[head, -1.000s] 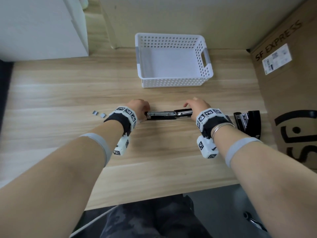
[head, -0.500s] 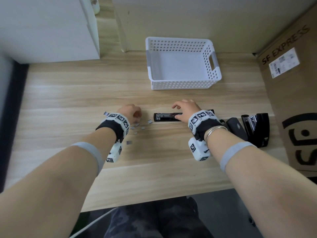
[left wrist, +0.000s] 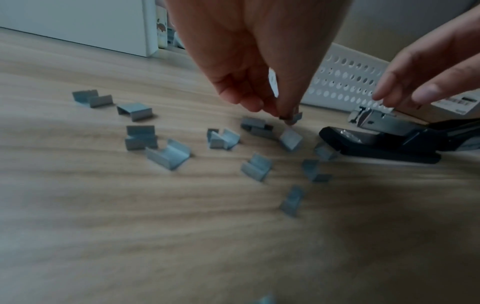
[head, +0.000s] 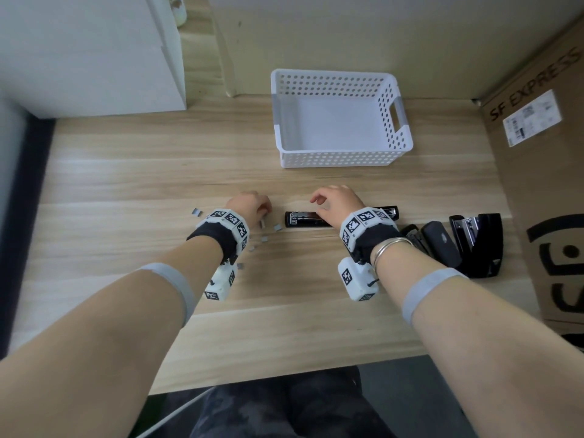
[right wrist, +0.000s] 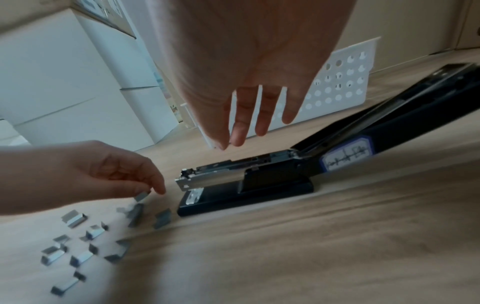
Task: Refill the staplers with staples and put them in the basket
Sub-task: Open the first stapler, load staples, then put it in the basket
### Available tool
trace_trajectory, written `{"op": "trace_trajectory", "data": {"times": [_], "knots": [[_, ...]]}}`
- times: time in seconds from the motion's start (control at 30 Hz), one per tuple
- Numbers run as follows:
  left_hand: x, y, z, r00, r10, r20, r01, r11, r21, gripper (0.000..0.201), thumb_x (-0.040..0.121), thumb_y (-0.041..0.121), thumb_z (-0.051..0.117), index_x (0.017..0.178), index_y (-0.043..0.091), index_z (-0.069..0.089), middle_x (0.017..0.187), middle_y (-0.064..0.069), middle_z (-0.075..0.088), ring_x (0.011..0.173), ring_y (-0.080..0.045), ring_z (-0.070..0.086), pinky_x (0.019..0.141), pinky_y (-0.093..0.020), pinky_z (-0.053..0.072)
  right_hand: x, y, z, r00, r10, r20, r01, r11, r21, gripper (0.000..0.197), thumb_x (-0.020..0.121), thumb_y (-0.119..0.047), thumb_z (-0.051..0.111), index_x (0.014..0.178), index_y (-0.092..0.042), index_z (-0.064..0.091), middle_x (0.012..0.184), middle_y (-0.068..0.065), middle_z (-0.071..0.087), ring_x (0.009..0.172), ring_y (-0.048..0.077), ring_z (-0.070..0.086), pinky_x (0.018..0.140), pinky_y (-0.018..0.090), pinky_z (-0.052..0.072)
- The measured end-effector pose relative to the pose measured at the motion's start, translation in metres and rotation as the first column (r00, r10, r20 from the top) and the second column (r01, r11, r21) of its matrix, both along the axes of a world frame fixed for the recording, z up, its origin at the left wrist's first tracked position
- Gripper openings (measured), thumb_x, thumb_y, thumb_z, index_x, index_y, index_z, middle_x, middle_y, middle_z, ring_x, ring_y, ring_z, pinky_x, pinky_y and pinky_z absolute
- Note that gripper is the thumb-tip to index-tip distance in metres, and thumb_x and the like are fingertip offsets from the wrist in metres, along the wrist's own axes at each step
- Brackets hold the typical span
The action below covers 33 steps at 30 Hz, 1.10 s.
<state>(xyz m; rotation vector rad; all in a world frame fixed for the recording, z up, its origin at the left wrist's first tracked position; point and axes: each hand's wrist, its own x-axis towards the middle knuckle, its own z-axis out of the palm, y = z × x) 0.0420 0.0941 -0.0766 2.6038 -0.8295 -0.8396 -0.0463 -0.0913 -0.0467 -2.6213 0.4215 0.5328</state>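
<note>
L hand (left wrist: 259,67) pinches a staple strip (left wrist: 292,118) just left of the opened stapler (head: 308,219), whose long axis runs L-R under the slack, empty R hand (head: 339,200) on the worktop (head: 126,184).

Open stapler's (right wrist: 259,176) lid end cropped

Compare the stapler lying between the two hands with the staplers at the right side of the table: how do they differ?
The middle stapler lies unfolded flat with its metal staple channel exposed; the right staplers sit bunched together at an angle. The middle stapler has loose staples beside it and hands near it; the right staplers are untouched. All are black and outside the basket.
</note>
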Motion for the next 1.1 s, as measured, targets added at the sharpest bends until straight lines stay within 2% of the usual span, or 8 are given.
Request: {"op": "trace_trajectory", "data": {"times": [0.33,0.43,0.57,0.67,0.8,0.9,1.03,1.1], "knots": [[-0.013,-0.037,0.015,0.99,0.131,-0.061,-0.144,0.936,-0.322,0.015,0.087,0.009,0.056,0.099,0.006,0.063,0.1,-0.012,0.069,0.08,-0.016,0.052,0.07,-0.021,0.041,0.016,0.01,0.008,0.995,-0.093,0.034,0.084,0.974,0.21,0.03,0.086,-0.025,0.068,0.114,-0.016,0.07,0.115,0.002,0.071,0.11,0.017,0.063,0.099,0.027,0.046],[-0.017,-0.045,0.015,0.978,0.185,-0.093,-0.207,0.901,-0.38,0.013,0.085,0.01,0.059,0.095,0.004,0.066,0.096,-0.013,0.071,0.079,-0.014,0.053,0.06,-0.016,0.039,0.013,0.008,0.008,0.984,-0.169,0.047,0.149,0.947,0.286,0.025,0.086,-0.02,0.068,0.109,-0.013,0.072,0.112,0.003,0.072,0.107,0.016,0.064,0.087,0.017,0.042],[-0.018,-0.055,0.017,0.962,0.216,-0.166,-0.266,0.877,-0.399,0.004,0.081,0.008,0.064,0.085,0.01,0.064,0.08,-0.005,0.064,0.076,-0.015,0.055,0.063,-0.015,0.04,0.009,-0.001,0.007,0.96,-0.279,0.023,0.249,0.89,0.382,0.027,0.081,-0.016,0.073,0.108,-0.012,0.072,0.108,0.003,0.073,0.102,0.013,0.066,0.082,0.015,0.04],[-0.018,-0.061,0.017,0.952,0.255,-0.171,-0.303,0.866,-0.398,0.019,0.078,0.009,0.066,0.071,0.02,0.052,0.068,0.003,0.058,0.073,-0.015,0.056,0.056,-0.001,0.036,0.008,-0.003,0.005,0.936,-0.35,0.016,0.303,0.832,0.465,0.031,0.078,-0.008,0.075,0.109,-0.009,0.071,0.104,0.008,0.074,0.092,0.013,0.068,0.083,0.016,0.046],[-0.02,-0.065,0.015,0.946,0.264,-0.186,-0.319,0.853,-0.413,0.041,0.076,0.009,0.069,0.057,0.029,0.039,0.066,0.005,0.056,0.07,-0.016,0.055,0.055,-0.003,0.034,0.005,-0.006,-0.001,0.906,-0.421,0.041,0.35,0.8,0.488,0.027,0.077,-0.009,0.076,0.103,-0.009,0.073,0.098,0.009,0.075,0.091,0.015,0.07,0.083,0.017,0.052],[-0.022,-0.063,0.013,0.951,0.233,-0.204,-0.298,0.866,-0.402,0.036,0.078,0.008,0.068,0.061,0.026,0.042,0.079,-0.002,0.059,0.071,-0.018,0.056,0.056,-0.013,0.039,0.002,-0.009,-0.002,0.936,-0.35,0.033,0.307,0.859,0.411,0.024,0.076,-0.016,0.078,0.099,-0.013,0.074,0.092,0.003,0.074,0.082,0.008,0.063,0.071,0.01,0.046],[-0.025,-0.058,0.009,0.969,0.188,-0.16,-0.223,0.945,-0.238,0.007,0.084,0.012,0.062,0.087,0.015,0.056,0.091,-0.005,0.06,0.081,-0.02,0.055,0.07,-0.023,0.039,-0.001,-0.008,0.0,0.989,-0.144,0.033,0.136,0.973,0.184,0.015,0.077,-0.017,0.076,0.092,-0.016,0.075,0.092,0.0,0.075,0.084,0.012,0.067,0.085,0.023,0.053],[-0.023,-0.056,0.006,0.976,0.156,-0.151,-0.179,0.971,-0.158,0.016,0.087,0.017,0.058,0.1,0.009,0.063,0.106,-0.009,0.066,0.091,-0.026,0.061,0.075,-0.026,0.043,-0.002,-0.006,0.001,0.999,-0.037,0.007,0.036,0.997,0.066,0.015,0.081,-0.017,0.071,0.095,-0.019,0.074,0.096,-0.002,0.075,0.095,0.015,0.066,0.083,0.016,0.046]]}}
